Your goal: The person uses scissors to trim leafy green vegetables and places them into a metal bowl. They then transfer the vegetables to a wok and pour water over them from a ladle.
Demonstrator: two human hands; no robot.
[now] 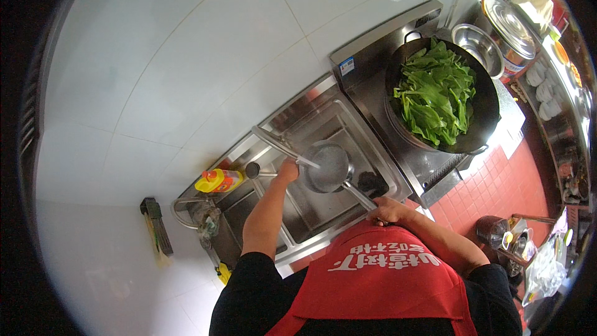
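In the double-basin stainless steel sink (298, 247), a long-handled metal pan (326, 175) sits over the right basin. My right hand (388, 211) is wrapped around the end of its handle. Water runs from the curved metal faucet (275, 142) into the pan, whose inside looks cloudy with it. My left hand (289, 170) is beside the faucet spout at the pan's left rim. Its fingers are mostly hidden, so whether it grips the spout, the rim or something else is unclear.
Right of the sink, a large wok (487, 102) full of green leafy vegetables (436, 93) sits on a stove (368, 98). A steel bowl (480, 49) and a lidded pot (510, 28) stand behind it. A yellow detergent bottle (219, 181) stands at the sink's left back edge.
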